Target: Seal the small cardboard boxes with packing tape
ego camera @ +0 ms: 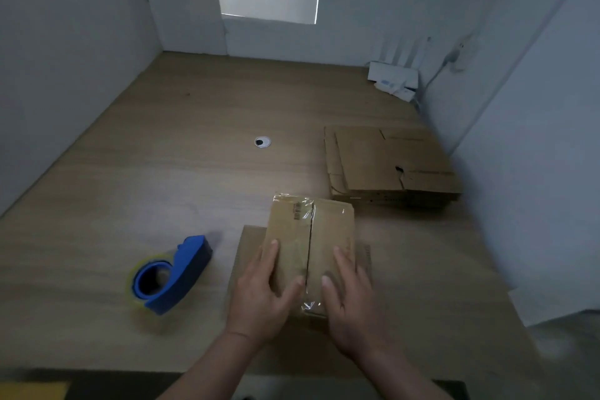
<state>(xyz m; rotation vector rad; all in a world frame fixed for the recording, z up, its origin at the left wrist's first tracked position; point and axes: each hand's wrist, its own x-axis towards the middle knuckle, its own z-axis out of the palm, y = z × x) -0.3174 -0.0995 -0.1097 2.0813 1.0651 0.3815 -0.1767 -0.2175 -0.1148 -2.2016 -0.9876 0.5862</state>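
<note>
A small cardboard box (310, 230) stands near the front of the wooden desk, its top flaps closed and a strip of clear tape running along the centre seam. My left hand (264, 292) lies flat on the left flap with straight fingers, thumb near the seam. On the right flap my right hand (350, 295) presses down the same way. The box's side flaps spread out flat on the desk beneath it. A blue tape dispenser (172, 276) with a clear tape roll lies to the left of the box, apart from both hands.
A stack of flattened cardboard boxes (389, 169) lies at the right, behind the box. A round cable grommet (263, 142) sits mid-desk. A white router (393, 78) stands in the back right corner. White walls enclose the desk (162, 156) on three sides.
</note>
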